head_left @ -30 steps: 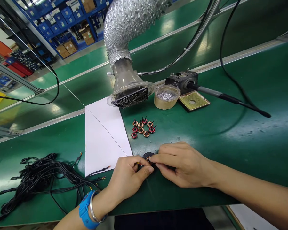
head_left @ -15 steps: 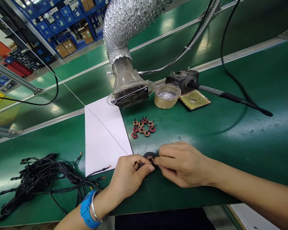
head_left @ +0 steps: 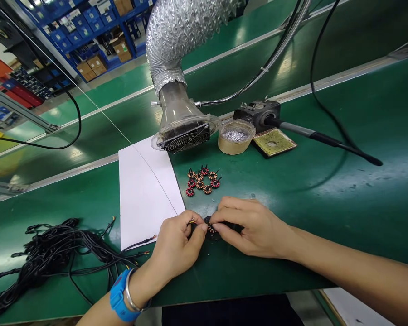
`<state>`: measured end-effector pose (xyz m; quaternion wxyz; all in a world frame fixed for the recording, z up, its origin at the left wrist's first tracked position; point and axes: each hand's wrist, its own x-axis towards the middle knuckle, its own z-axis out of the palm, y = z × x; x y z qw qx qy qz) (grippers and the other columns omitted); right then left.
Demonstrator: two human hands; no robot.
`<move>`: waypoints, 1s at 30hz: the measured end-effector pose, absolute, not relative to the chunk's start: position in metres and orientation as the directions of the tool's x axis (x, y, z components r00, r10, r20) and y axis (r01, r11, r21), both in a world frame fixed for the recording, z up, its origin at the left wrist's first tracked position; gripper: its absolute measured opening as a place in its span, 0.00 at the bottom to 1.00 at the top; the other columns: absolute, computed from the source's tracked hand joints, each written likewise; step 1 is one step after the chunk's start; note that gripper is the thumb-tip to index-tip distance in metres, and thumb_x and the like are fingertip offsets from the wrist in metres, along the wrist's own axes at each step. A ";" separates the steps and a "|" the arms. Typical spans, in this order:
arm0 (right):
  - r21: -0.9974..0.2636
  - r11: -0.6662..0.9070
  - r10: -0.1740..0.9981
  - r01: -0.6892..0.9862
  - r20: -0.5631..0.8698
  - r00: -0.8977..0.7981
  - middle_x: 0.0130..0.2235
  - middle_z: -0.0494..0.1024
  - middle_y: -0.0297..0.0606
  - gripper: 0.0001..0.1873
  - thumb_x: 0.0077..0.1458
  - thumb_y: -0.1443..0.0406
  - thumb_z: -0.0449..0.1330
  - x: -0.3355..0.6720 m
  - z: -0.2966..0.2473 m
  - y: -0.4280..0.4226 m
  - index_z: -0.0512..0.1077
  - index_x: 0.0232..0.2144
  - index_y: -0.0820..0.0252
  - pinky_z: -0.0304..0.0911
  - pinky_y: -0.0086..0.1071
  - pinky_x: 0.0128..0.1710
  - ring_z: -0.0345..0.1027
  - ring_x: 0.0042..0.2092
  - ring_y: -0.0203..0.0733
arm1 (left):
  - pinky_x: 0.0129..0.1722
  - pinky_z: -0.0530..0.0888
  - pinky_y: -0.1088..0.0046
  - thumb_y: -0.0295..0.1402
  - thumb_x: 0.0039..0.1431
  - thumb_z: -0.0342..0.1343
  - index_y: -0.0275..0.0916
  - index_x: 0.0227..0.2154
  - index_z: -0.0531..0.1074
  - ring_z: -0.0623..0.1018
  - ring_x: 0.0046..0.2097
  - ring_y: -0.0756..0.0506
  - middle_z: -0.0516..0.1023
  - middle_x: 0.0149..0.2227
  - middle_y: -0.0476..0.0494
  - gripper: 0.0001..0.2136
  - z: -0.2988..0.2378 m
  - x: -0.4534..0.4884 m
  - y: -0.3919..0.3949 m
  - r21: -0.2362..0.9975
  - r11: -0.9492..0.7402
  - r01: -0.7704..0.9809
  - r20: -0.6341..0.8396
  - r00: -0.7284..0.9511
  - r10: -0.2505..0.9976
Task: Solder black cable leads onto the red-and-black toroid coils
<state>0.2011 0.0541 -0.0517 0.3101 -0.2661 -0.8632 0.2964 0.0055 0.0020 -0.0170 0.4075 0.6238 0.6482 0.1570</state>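
My left hand (head_left: 177, 246) and my right hand (head_left: 255, 226) meet over a small copper-wound ring coil (head_left: 211, 227) that sits on a round black base on the green bench (head_left: 326, 199). Both hands pinch the coil between thumb and fingertips, and its thin wire ends stick out by my left fingers. The black base is mostly hidden under the fingers. A cluster of several more red and orange coils (head_left: 203, 179) lies just beyond my hands. My left wrist wears a blue watch.
A white paper sheet (head_left: 143, 190) lies left of the coils. A bundle of black wires (head_left: 51, 256) sits at the left. Behind are a fume extractor hood (head_left: 183, 131), a solder pot (head_left: 236, 136), a yellow sponge (head_left: 274, 141) and a soldering iron (head_left: 326, 141) in its stand.
Both hands have shifted slightly left with the coil. My fingers have closed over the black base, which now shows less than before.
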 end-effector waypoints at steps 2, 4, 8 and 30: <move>-0.634 0.716 0.622 0.293 0.388 -0.680 0.30 0.70 0.36 0.09 0.60 0.69 0.53 0.199 -0.051 0.055 0.73 0.32 0.61 0.55 0.28 0.28 0.63 0.29 0.34 | 0.21 0.50 0.75 0.39 0.62 0.50 0.40 0.32 0.71 0.53 0.20 0.53 0.51 0.16 0.59 0.09 -0.018 0.006 0.001 0.711 0.179 0.680 -0.328 0.095 0.940; -0.536 0.773 0.586 0.338 0.401 -0.704 0.29 0.69 0.35 0.10 0.59 0.69 0.52 0.197 -0.047 0.056 0.72 0.29 0.61 0.52 0.29 0.26 0.61 0.28 0.34 | 0.21 0.50 0.75 0.39 0.62 0.50 0.40 0.31 0.70 0.53 0.20 0.53 0.50 0.16 0.59 0.09 -0.018 0.007 0.000 0.718 0.190 0.670 -0.333 0.091 0.938; -0.268 0.883 0.467 0.385 0.418 -0.779 0.25 0.66 0.35 0.12 0.56 0.71 0.51 0.195 -0.035 0.057 0.68 0.22 0.61 0.45 0.33 0.24 0.56 0.26 0.36 | 0.21 0.50 0.75 0.38 0.62 0.50 0.40 0.33 0.68 0.53 0.20 0.52 0.49 0.17 0.60 0.07 -0.017 0.006 -0.001 0.727 0.190 0.660 -0.339 0.104 0.935; -0.536 0.806 0.536 0.250 0.482 -0.693 0.31 0.71 0.39 0.10 0.57 0.71 0.52 0.177 -0.006 0.044 0.73 0.35 0.62 0.59 0.31 0.30 0.64 0.32 0.38 | 0.38 0.62 0.69 0.28 0.65 0.43 0.41 0.39 0.57 0.66 0.37 0.48 0.67 0.35 0.51 0.02 0.009 0.003 -0.018 0.850 0.125 0.511 -0.289 0.254 0.923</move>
